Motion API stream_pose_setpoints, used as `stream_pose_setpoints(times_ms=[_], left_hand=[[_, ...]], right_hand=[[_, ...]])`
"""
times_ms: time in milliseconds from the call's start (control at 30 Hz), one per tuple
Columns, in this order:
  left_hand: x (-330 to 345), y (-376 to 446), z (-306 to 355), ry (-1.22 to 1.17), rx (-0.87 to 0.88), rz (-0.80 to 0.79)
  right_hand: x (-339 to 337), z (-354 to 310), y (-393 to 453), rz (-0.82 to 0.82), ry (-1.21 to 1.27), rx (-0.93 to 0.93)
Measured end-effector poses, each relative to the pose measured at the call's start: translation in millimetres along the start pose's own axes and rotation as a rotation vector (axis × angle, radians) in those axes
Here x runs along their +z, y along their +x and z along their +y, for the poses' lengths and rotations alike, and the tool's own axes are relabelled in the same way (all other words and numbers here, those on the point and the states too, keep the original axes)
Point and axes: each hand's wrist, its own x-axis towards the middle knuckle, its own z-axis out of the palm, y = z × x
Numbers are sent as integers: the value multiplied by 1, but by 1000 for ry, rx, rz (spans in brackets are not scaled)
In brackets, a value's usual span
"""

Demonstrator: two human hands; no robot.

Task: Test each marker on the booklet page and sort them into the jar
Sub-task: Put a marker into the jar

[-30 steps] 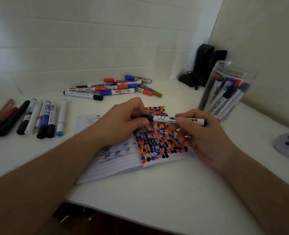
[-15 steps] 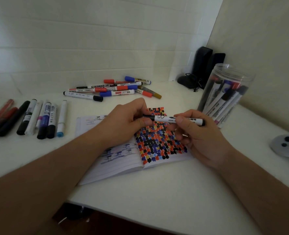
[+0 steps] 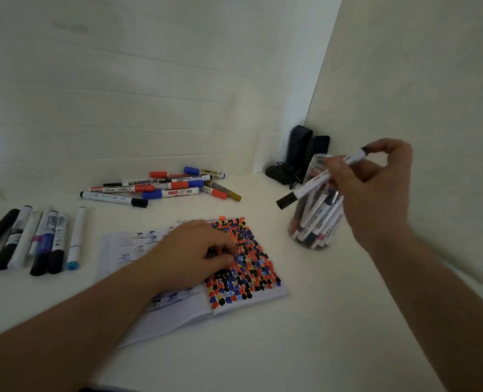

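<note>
Marker held over the jar

The right hand [image 3: 376,190] pinched a black-capped marker [image 3: 319,176], tilted above the jar [image 3: 316,222]; the left hand [image 3: 197,253], its grip loosely curled and grasping nothing, rested on the booklet [image 3: 243,278].

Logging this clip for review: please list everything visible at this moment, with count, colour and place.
Held marker: one, white, black cap, above the jar.
Jar: one, clear, markers inside, table right.
Booklet: one, open, right page covered in coloured dots, centre.
Marker pile: about nine, red, blue, black and gold, behind the booklet.
Marker row: about eight, black, white, blue, red, far left.
Dark objects: two, black, back corner.
Table: white.
Left hand: rests on the booklet.
Right hand: pinches the held marker.
</note>
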Motion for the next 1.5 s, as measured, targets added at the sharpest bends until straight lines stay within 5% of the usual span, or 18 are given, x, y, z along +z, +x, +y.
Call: stream_pose_setpoints(times_ms=[200,433,833,1000,1133,1233,1333,1400,1500], left_hand=[[3,0,-1,12,19,23],[4,-1,-1,-16,7,47],[7,-2,-4,-5,-5,44],[7,-1,-5,3,-10,43],[4,-2,-2,-26,-39,35],[1,1,-2,-132,-114,50],[2,5,-13,-200,-330,302],[1,7,-21,-210,-504,422],[-5,12,-24,-187,-645,282]], right_hand=[[-30,-27,68,194,-246,-234],[-21,-2,73,-82,-687,-130],[-18,23,74,-268,-879,-48],[-19,36,72,-457,-1152,-127],[-16,45,71,-370,-959,-144],[-13,49,67,-193,-951,-384],[5,45,49,-45,-849,-774],[28,39,24,-237,-714,-785],[60,44,-8,-568,-696,-475]])
